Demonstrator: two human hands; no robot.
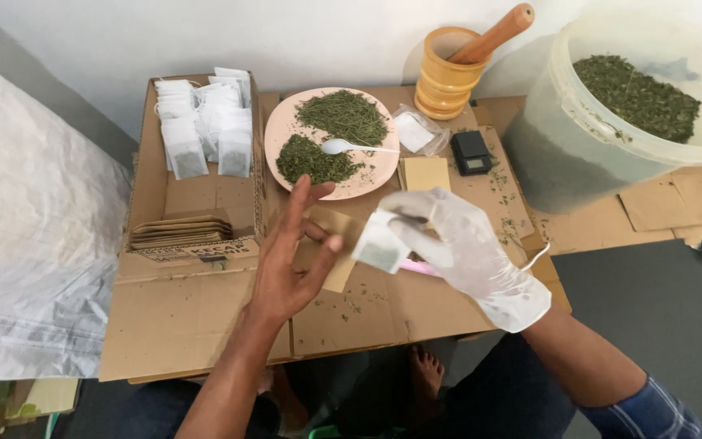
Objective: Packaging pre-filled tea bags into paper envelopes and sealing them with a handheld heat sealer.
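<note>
My left hand (290, 256) is bare, fingers spread, and pinches a small brown paper envelope (335, 244) between thumb and fingers. My right hand (465, 244), in a white glove, holds a filled white tea bag (379, 242) by its top, right at the envelope's edge. Both hover over a flattened cardboard sheet (392, 313). A pink thing (420, 267) lies under the right hand.
A pink plate (279, 130) carries two heaps of dried green herb and a white spoon (343, 146). An open cardboard box (152, 162) holds filled tea bags (205, 122) and brown envelopes (180, 230). Behind stand a wooden mortar with pestle (448, 73), black pocket scale (471, 153), and large herb bucket (611, 138).
</note>
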